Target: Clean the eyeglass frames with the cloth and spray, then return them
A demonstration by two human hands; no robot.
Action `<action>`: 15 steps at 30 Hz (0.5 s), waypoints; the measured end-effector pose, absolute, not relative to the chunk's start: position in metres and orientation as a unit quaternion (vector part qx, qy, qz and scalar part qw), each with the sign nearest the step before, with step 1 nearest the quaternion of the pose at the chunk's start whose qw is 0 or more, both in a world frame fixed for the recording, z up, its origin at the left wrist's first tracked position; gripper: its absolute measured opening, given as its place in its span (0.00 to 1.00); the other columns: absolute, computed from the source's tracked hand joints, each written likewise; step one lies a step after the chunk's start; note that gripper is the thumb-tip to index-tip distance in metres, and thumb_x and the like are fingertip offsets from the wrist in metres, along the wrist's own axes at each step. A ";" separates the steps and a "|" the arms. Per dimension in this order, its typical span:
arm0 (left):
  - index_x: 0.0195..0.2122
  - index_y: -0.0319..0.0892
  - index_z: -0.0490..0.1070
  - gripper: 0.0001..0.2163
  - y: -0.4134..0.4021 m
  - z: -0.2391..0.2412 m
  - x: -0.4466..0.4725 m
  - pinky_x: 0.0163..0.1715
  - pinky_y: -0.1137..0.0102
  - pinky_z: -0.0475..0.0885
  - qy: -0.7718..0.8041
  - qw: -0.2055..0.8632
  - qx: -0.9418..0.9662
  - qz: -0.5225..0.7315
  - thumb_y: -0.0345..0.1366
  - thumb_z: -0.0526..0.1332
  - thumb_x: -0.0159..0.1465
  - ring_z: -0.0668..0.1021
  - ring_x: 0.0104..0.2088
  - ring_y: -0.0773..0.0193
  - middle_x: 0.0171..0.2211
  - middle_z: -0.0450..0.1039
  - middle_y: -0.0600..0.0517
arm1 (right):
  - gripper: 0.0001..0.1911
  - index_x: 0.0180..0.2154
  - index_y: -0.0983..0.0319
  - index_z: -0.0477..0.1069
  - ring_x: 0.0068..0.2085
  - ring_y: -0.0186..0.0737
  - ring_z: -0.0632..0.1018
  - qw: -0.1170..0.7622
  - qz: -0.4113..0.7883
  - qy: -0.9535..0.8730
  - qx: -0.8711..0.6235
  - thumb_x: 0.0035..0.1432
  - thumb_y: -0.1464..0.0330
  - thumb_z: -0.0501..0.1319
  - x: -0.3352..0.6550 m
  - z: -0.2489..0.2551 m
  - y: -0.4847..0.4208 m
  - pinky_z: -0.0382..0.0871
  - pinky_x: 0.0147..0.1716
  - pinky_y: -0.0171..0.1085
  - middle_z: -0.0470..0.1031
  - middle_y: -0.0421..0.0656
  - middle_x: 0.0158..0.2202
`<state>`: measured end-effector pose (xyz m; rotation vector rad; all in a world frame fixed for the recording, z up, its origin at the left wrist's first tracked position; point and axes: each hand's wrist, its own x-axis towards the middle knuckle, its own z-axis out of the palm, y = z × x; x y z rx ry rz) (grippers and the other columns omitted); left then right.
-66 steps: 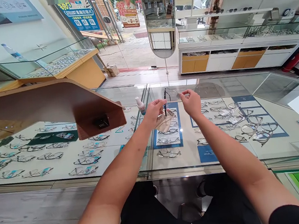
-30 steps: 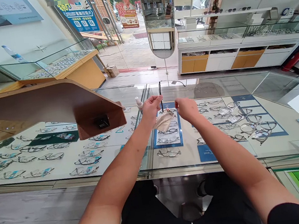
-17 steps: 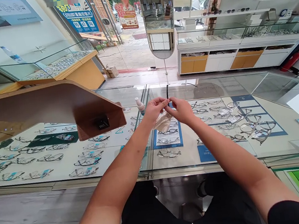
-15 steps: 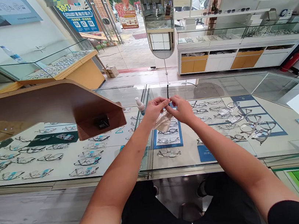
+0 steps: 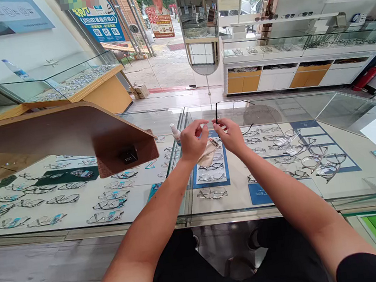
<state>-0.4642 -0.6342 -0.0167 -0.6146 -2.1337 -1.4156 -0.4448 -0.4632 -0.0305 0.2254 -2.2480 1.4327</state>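
My right hand [image 5: 230, 136] grips a pair of eyeglasses by the front; a thin dark temple [image 5: 216, 112] sticks up above the fingers, and another temple tip shows to their right. Most of the frame is hidden behind the hand. Just to the left, my left hand [image 5: 194, 141] is held with thumb and forefinger apart, close to the eyeglasses, with nothing visible between them. Under the hands a beige cloth [image 5: 207, 157] lies on the glass counter, beside a small dark-and-white piece [image 5: 213, 143]. A white spray bottle [image 5: 175, 132] stands behind my left hand.
The glass display counter [image 5: 199, 218] holds rows of eyeglasses [image 5: 212, 193] under its top. A brown wooden panel [image 5: 67, 130] juts in at left. Farther back are another showcase [image 5: 74, 77], an oval standing mirror [image 5: 204, 59] and a red fire extinguisher [image 5: 370, 77].
My left hand has come away from my right hand and its fingers have parted. The eyeglasses stay in my right hand, with the upright temple shifted slightly right. The cloth shows more fully.
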 end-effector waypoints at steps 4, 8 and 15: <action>0.51 0.44 0.76 0.13 -0.640 -0.012 -0.464 0.58 0.55 0.73 -0.782 0.423 -0.192 -0.415 0.35 0.63 0.66 0.79 0.49 0.50 0.44 0.77 0.44 | 0.20 0.51 0.57 0.82 0.51 0.52 0.83 0.251 0.524 -0.811 0.074 0.74 0.54 0.57 -0.447 -0.033 -0.461 0.74 0.50 0.49 0.86 0.49 0.53; 0.62 0.42 0.64 0.29 -0.648 -0.015 -0.478 0.73 0.50 0.62 -0.764 0.486 -0.079 -0.417 0.29 0.65 0.59 0.70 0.71 0.43 0.65 0.69 0.35 | 0.20 0.51 0.56 0.82 0.53 0.53 0.82 0.249 0.513 -0.818 0.077 0.75 0.52 0.57 -0.447 -0.035 -0.461 0.74 0.51 0.50 0.86 0.49 0.54; 0.62 0.47 0.57 0.25 -0.658 -0.043 -0.507 0.52 0.58 0.77 -0.773 0.255 0.075 -0.576 0.27 0.62 0.65 0.83 0.49 0.52 0.56 0.78 0.40 | 0.21 0.51 0.56 0.82 0.52 0.52 0.82 0.251 0.500 -0.825 0.079 0.76 0.51 0.56 -0.447 -0.036 -0.461 0.74 0.52 0.50 0.86 0.49 0.53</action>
